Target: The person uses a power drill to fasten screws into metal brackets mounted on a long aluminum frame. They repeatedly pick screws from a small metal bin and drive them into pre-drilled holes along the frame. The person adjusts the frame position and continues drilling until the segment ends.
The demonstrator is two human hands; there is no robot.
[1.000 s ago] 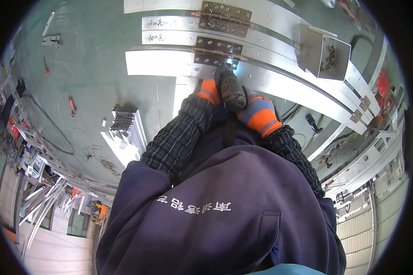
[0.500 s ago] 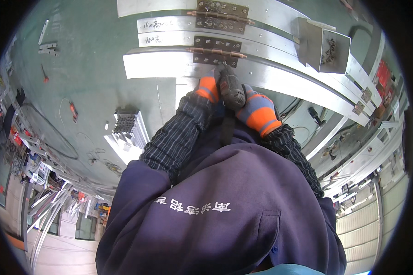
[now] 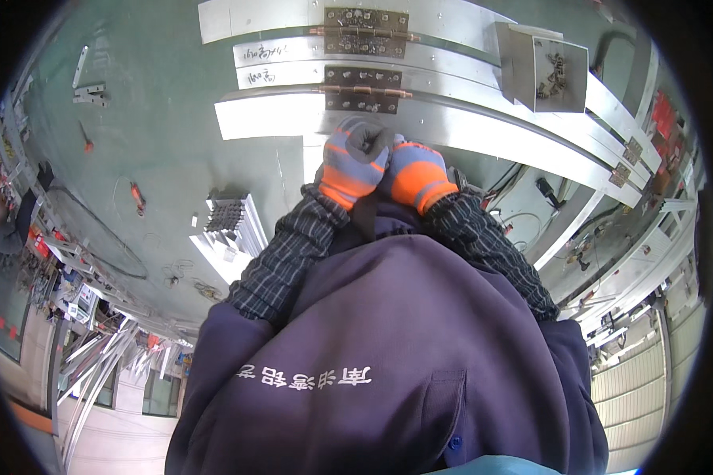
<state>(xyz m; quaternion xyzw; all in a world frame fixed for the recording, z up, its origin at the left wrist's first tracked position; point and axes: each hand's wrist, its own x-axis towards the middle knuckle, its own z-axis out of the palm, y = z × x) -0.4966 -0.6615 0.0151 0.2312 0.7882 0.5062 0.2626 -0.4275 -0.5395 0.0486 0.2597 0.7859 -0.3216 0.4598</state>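
Both my hands are close together, just in front of the near metal profile (image 3: 269,117). My left hand (image 3: 353,157), in a grey and orange glove, is closed with its fingers curled in. Against it lies my right hand (image 3: 417,171), gloved alike and closed, its fingertips partly hidden. Whatever the hands hold is hidden by the gloves. Just beyond them is a dark hinge plate (image 3: 362,100) with a copper-coloured pin and rows of screws, fixed across the profiles. A second hinge plate (image 3: 367,17) sits farther back.
An open metal box (image 3: 561,93) with small fasteners stands on the profiles at the right. Stacked white profiles (image 3: 245,226) are at the left. An orange-handled tool (image 3: 138,198) and a screwdriver (image 3: 86,139) lie on the green floor. Another person (image 3: 16,222) is at the far left.
The power drill between my hands has gone out of sight. Both hands have drawn together, away from the near hinge plate, and the left one has turned with its fingers curled.
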